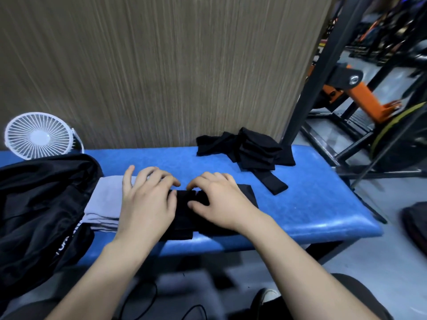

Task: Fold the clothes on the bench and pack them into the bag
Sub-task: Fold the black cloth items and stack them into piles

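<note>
**foldnoob:** Quick q on this fold. Going left to right: the black bag (34, 204) sits open-ish at the far left of the blue bench (312, 204), and a folded grey garment (104, 204) lies between the bag and my left hand (147, 202). That hand is flat, fingers spread, palm down on the left part of the black garment (184, 213), partly over the grey one too. Nothing pinched. Right hand (221, 199) is just beside it, fingertips curled onto the cloth where the folded edges meet, thumb tucked under the flap edge, I think. Can't really tell if it's gripping or only pressing.

**packrat:** Looks like you're setting the crease. I'd keep the left palm as the anchor and let the right hand's fingertips sweep away from it toward the garment's right end, so trapped air and wrinkles go outward. Line up the two edges between your thumbs first, or the bundle will likely skew.

**foldnoob:** And the crumpled black clothes (249, 153) beyond my right hand?

**packrat:** Well apart from your hands, so ignore them for now.
</note>
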